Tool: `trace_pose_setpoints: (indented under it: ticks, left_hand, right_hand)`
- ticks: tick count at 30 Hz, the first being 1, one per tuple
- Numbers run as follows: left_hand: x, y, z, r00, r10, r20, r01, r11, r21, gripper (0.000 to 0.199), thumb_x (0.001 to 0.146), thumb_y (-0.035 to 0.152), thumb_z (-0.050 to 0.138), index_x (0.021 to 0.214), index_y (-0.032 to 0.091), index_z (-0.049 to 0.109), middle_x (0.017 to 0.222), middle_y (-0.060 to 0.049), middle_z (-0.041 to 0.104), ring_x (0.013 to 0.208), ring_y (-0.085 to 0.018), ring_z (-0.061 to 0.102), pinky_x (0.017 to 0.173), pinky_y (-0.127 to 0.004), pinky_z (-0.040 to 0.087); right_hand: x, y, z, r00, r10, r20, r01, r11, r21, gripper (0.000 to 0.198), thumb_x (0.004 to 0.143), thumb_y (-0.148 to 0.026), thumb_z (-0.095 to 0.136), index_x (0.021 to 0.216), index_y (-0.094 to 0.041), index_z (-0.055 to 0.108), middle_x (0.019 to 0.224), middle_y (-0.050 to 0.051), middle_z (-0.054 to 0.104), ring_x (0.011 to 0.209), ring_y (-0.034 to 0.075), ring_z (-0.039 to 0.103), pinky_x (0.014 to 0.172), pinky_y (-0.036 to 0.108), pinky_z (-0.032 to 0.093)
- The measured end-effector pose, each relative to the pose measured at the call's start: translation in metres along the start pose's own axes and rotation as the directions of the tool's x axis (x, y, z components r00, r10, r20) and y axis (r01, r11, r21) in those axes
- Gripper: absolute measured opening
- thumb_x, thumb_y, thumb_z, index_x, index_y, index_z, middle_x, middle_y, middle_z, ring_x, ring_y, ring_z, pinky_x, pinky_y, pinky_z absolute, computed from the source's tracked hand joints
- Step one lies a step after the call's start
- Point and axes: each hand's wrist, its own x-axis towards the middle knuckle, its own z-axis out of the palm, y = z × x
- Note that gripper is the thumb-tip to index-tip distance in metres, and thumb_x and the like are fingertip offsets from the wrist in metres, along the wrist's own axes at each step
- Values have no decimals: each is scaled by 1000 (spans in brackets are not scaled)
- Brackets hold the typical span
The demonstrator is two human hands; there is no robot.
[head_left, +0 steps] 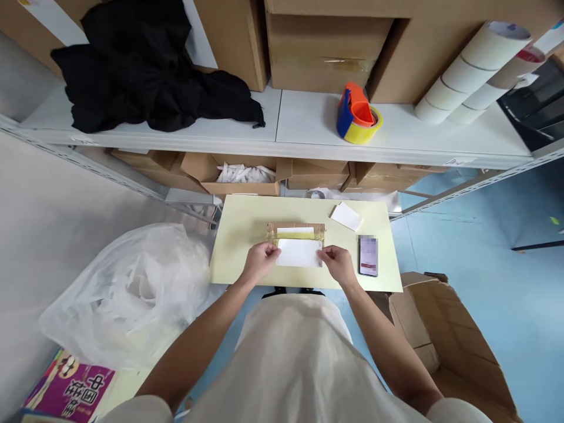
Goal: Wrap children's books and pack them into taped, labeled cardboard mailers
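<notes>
A white paper label (299, 254) is stretched between my two hands over the pale yellow table (240, 220). My left hand (262, 258) pinches its left edge. At the right edge, the fingertips of my right hand (338, 263) close on the paper. Just behind and partly under the label lies a small cardboard box (271, 232) with shiny yellowish tape across it. Whether the label touches the box cannot be made out. To the right are a stack of white labels (346, 217) and a phone (368, 256) with its screen lit.
Above the table, a grey shelf (304, 117) holds a black cloth (145, 76), a tape dispenser (358, 114) and tape rolls (476, 70). On the left bulges a clear plastic bag (132, 294). An open cardboard box (458, 329) stands at the lower right.
</notes>
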Motion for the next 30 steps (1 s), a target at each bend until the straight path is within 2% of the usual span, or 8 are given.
trace_pose_setpoints:
  ticks: [7,17,21,23,24,27,28,30]
  left_hand:
    - [39,-1,8,997,15,-80,12,944,329,14,75,31,58,73,22,68,79,-4,72,76,-21,66,66,-31,47]
    - [52,-7,24,997,-3,-76,41,862,505,14,78,31,56,74,22,67,80,-5,72,79,-25,65,78,-40,44]
    - [53,-10,16,994,-40,-97,84,861,502,15,76,32,59,85,21,63,84,-7,71,83,-26,64,80,-43,43]
    - [49,-10,13,993,64,-98,-1,845,534,20,79,29,55,95,19,61,96,-11,69,93,-27,63,82,-43,44]
    - [47,-9,14,985,165,-53,-107,822,559,23,81,27,51,101,18,60,105,-13,66,101,-27,60,86,-42,43]
    - [41,-10,22,865,452,217,-487,654,579,38,87,26,43,122,16,53,136,-15,48,129,-27,40,104,-43,31]
    - [40,-11,26,825,482,294,-557,605,569,44,88,30,42,129,15,48,143,-14,41,135,-27,32,108,-44,25]
    - [40,-16,31,803,464,375,-594,559,579,57,88,40,41,140,14,36,150,-14,29,140,-29,21,112,-50,15]
  right_hand:
    - [45,-5,20,995,-31,-94,-8,918,-396,23,78,-42,56,74,-23,68,76,5,72,71,21,64,60,28,43]
    - [58,-5,40,998,-28,-60,-27,652,-758,24,86,-36,48,86,-20,66,79,11,70,74,24,65,64,32,41]
    - [54,-9,36,997,-67,-23,18,558,-830,30,88,-35,47,108,-16,56,84,13,68,77,25,64,75,37,40]
    - [50,-9,33,990,-139,-34,47,540,-840,35,89,-33,45,119,-14,50,96,16,67,89,28,62,81,40,39]
    - [48,-9,33,980,-199,-13,97,532,-841,37,90,-31,43,122,-14,48,105,18,64,98,29,60,85,41,38]
    - [42,-4,39,896,-391,211,391,468,-792,45,92,-30,36,133,-12,42,136,18,48,126,29,41,100,41,30]
    - [41,-2,43,857,-417,303,482,443,-756,49,93,-33,33,137,-11,39,142,17,42,131,28,35,104,41,26]
    - [39,5,49,808,-406,427,578,403,-710,58,94,-41,30,142,-10,31,148,15,32,137,27,25,109,42,20]
